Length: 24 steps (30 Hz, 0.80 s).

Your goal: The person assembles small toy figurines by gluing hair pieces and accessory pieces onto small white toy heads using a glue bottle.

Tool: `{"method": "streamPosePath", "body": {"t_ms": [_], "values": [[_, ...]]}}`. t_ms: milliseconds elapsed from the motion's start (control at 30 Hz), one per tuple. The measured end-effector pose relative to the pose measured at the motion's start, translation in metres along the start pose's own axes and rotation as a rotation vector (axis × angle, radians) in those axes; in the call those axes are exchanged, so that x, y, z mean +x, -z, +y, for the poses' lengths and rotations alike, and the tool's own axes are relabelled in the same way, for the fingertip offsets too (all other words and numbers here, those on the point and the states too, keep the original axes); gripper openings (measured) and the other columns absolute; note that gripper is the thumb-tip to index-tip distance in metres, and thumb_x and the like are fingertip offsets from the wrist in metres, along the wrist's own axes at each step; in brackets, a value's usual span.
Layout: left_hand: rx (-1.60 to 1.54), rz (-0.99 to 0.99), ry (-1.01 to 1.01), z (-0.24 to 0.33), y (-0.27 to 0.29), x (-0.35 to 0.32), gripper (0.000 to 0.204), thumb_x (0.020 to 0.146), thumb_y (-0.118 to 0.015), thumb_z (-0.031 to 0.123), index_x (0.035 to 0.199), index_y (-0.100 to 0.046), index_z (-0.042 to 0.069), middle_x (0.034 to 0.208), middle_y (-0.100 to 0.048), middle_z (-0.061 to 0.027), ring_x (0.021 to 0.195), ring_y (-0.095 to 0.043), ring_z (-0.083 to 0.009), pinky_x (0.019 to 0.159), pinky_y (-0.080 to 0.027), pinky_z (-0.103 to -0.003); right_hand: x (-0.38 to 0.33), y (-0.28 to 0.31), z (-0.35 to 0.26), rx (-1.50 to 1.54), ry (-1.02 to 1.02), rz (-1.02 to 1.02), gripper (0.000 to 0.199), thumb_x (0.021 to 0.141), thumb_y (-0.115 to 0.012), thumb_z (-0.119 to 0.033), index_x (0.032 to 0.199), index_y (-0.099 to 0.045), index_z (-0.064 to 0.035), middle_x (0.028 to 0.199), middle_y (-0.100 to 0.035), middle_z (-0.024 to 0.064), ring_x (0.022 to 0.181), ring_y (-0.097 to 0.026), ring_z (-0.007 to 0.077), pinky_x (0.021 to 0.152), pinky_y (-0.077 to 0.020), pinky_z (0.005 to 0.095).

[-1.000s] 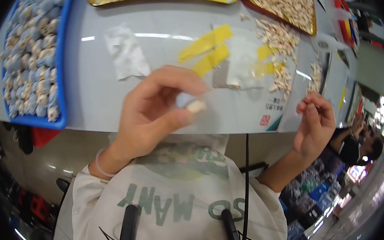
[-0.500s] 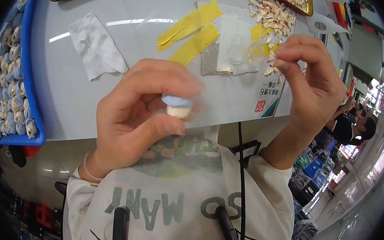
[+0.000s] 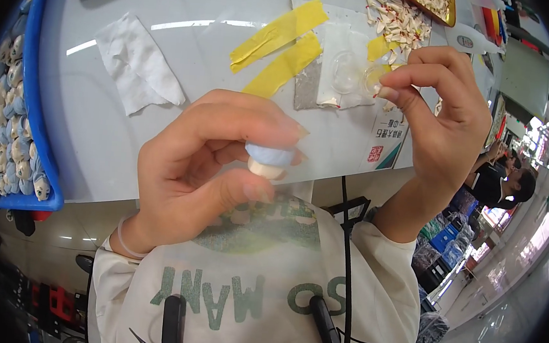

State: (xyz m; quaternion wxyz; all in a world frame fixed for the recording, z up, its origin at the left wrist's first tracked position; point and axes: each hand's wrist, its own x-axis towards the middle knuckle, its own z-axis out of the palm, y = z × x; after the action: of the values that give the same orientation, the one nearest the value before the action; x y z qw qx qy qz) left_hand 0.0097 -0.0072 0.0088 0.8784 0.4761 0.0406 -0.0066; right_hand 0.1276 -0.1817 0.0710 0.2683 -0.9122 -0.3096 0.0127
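The big white worktop [image 3: 129,134] carries a long blue plastic tray [image 3: 36,120] full of little blue and cream figures, a crumpled white tissue [image 3: 138,64] and two strips of yellow tape [image 3: 278,43]. Above it, the left hand [image 3: 203,179] pinches a tiny soft figure with a blue top and cream bottom [image 3: 267,160] between thumb and fingers. The right hand [image 3: 442,127] is raised beside it, its thumb and finger pressed together on something too small to see. Holding the figure still and turning it slowly would probably help.
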Motion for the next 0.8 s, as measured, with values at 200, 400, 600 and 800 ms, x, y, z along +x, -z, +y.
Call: {"method": "streamPosePath", "body": {"t_ms": [200, 400, 600, 800], "values": [[-0.149, 0.115, 0.109, 0.001, -0.006, -0.005, 0.046, 0.069, -0.068, 0.032, 0.098, -0.048, 0.002, 0.093, -0.051, -0.0131, 0.074, -0.058, -0.0198, 0.059, -0.049, -0.023, -0.004, -0.014, 0.003, 0.123, 0.015, 0.068, 0.015, 0.059, -0.063, 0.010, 0.072, -0.058, 0.0030, 0.078, -0.052, 0.0076, 0.073, -0.048, 0.0135, 0.067, -0.0379, 0.0221], [-0.290, 0.086, 0.184, 0.002, -0.015, -0.003, 0.048, 0.069, -0.068, 0.034, 0.099, -0.046, 0.003, 0.093, -0.052, -0.0125, 0.074, -0.058, -0.0190, 0.058, -0.047, -0.023, -0.033, -0.017, -0.019, 0.616, 0.024, 0.106, 0.020, 0.061, -0.069, -0.003, 0.072, -0.053, 0.0009, 0.076, -0.050, 0.0103, 0.069, -0.046, 0.0144, 0.061, -0.0353, 0.0216], [-0.161, 0.090, 0.094, -0.005, -0.011, 0.000, 0.047, 0.069, -0.069, 0.031, 0.098, -0.044, 0.005, 0.093, -0.051, -0.0122, 0.075, -0.054, -0.0172, 0.060, -0.045, -0.022, -0.042, -0.027, -0.021, 0.749, 0.060, 0.084, 0.024, 0.065, -0.071, -0.014, 0.072, -0.051, -0.0020, 0.075, -0.050, 0.0099, 0.067, -0.044, 0.0143, 0.059, -0.0329, 0.0221], [0.133, -0.042, -0.225, -0.018, -0.005, -0.002, 0.041, 0.069, -0.070, 0.022, 0.095, -0.046, 0.003, 0.094, -0.051, -0.0132, 0.083, -0.054, -0.0204, 0.072, -0.045, -0.028, -0.048, -0.024, -0.022, 0.809, 0.019, 0.060, 0.023, 0.069, -0.069, -0.018, 0.073, -0.050, -0.0041, 0.074, -0.050, 0.0085, 0.066, -0.043, 0.0141, 0.059, -0.0318, 0.0233]]}}
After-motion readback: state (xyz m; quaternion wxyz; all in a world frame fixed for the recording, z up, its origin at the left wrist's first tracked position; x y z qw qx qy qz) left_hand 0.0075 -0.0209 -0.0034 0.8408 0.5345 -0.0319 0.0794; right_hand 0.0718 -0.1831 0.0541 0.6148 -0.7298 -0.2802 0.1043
